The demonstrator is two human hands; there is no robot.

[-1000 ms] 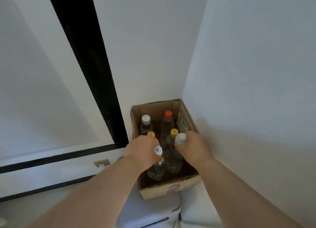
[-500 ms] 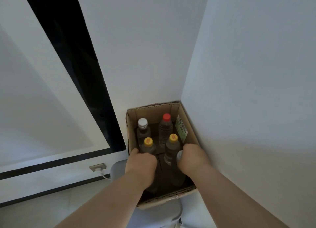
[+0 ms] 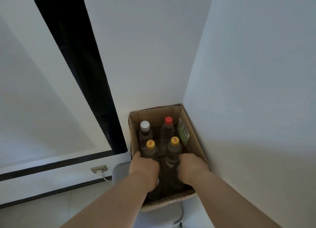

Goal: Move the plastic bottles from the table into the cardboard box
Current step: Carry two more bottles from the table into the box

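An open cardboard box (image 3: 192, 130) stands in the corner of two white walls. Upright inside it are a white-capped bottle (image 3: 145, 127), a red-capped bottle (image 3: 168, 131) and two yellow-capped bottles (image 3: 150, 147) (image 3: 174, 146). My left hand (image 3: 144, 170) and my right hand (image 3: 191, 170) are both down in the near half of the box. Each is closed over the top of a clear bottle. Those two bottles are almost wholly hidden under my hands; a sliver of the left one (image 3: 158, 182) shows.
The box rests on a grey rounded seat (image 3: 119, 172). White walls close in behind and on the right. To the left are a black vertical strip (image 3: 82, 65) and a wall socket (image 3: 98, 169) with a white cable plugged in.
Both hands have gone down into the box with the two white-capped bottles. The caps, visible a second ago, are now covered by my hands.
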